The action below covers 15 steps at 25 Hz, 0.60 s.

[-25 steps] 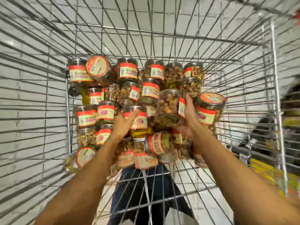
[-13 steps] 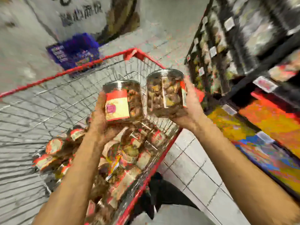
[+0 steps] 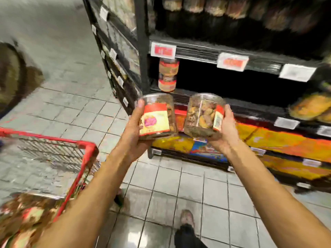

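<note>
My left hand (image 3: 133,130) grips a clear plastic jar of snacks with a red and yellow label (image 3: 157,117), thumb along its left side. My right hand (image 3: 224,131) holds a second clear jar (image 3: 202,116), its label turned to the right. Both jars are raised side by side in front of a dark shop shelf (image 3: 206,51). On that shelf two like jars (image 3: 168,74) stand stacked at the left end, with dark space beside them.
A red wire shopping cart (image 3: 86,153) with several more jars (image 3: 26,217) stands at lower left. Bright packets (image 3: 286,140) fill the lower shelves at right. Price tags (image 3: 232,61) hang on the shelf edge. Grey tiled floor and my shoe (image 3: 187,218) lie below.
Both hands lifted a jar each out of the cart and swung right, from over the cart to in front of the shelf. The view turned with them.
</note>
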{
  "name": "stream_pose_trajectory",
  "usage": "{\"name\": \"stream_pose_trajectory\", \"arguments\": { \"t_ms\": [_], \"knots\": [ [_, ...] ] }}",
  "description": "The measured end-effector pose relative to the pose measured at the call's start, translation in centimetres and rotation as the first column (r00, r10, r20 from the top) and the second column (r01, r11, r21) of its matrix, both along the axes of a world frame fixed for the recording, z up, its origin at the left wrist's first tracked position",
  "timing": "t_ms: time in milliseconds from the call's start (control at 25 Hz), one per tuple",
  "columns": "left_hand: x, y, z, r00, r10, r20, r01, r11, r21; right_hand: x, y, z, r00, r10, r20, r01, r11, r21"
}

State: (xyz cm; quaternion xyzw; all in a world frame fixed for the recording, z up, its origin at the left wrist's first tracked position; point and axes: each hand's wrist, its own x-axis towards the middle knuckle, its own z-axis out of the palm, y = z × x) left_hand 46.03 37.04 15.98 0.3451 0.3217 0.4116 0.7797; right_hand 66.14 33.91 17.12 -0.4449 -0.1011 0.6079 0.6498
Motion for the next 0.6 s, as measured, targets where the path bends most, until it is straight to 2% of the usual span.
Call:
{"name": "stream_pose_trajectory", "arguments": {
  "t_ms": [120, 200, 320, 440, 600],
  "knots": [
    [8.7, 5.6, -2.7, 0.994, 0.076, -0.076, -0.081, 0.995, -0.055, 8.8, 6.6, -2.9, 0.992, -0.056, 0.116, 0.069, 0.991, -0.111],
    [12.3, 9.4, -4.4, 0.973, 0.154, -0.173, -0.159, 0.987, -0.019, 11.5, 10.3, -4.8, 0.981, -0.062, 0.183, 0.084, 0.989, -0.118],
    [16.5, 15.3, -7.5, 0.932, 0.257, -0.255, -0.225, 0.963, 0.149, 14.8, 15.8, -7.6, 0.984, -0.067, 0.163, 0.088, 0.988, -0.125],
    [19.1, 20.7, -10.4, 0.834, 0.399, -0.381, -0.251, 0.889, 0.383, 16.8, 19.8, -10.4, 0.979, -0.090, 0.181, 0.108, 0.990, -0.093],
    [21.3, 25.1, -13.0, 0.737, 0.517, -0.437, -0.244, 0.805, 0.541, 17.9, 23.4, -11.7, 0.985, -0.163, 0.060, 0.157, 0.983, 0.101]
  ]
}}
